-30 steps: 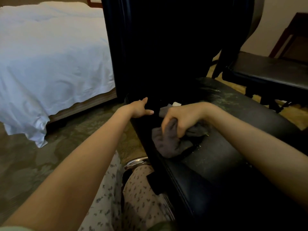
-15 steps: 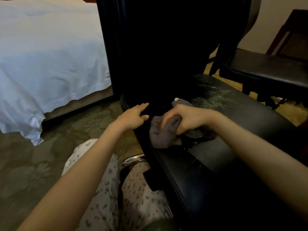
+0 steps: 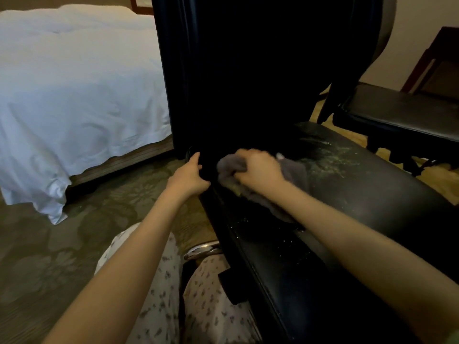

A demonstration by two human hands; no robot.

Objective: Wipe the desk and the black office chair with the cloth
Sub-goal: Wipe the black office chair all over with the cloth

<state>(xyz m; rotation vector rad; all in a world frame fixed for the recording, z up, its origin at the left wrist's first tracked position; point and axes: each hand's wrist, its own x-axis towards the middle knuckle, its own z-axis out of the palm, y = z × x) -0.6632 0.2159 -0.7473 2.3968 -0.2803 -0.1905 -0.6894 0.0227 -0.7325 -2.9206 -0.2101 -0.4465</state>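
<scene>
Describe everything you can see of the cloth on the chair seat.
The cloth is dull grey, soft and thick-looking like towelling, crumpled into a loose bunch, not folded. It lies on the seat of the black office chair, close to the foot of the backrest. The right hand grips its middle with curled fingers; folds bulge out on either side of the fist and a flap runs toward the camera under the forearm. Pale specks and smears mark the seat around it.

A crumpled grey cloth (image 3: 294, 171) lies on the dust-flecked seat of a black office chair (image 3: 372, 199). The chair stands on a patterned carpet (image 3: 62, 256) beside a white-sheeted bed (image 3: 74, 83), with a dark padded bench (image 3: 409, 115) on the floor just beyond.
</scene>
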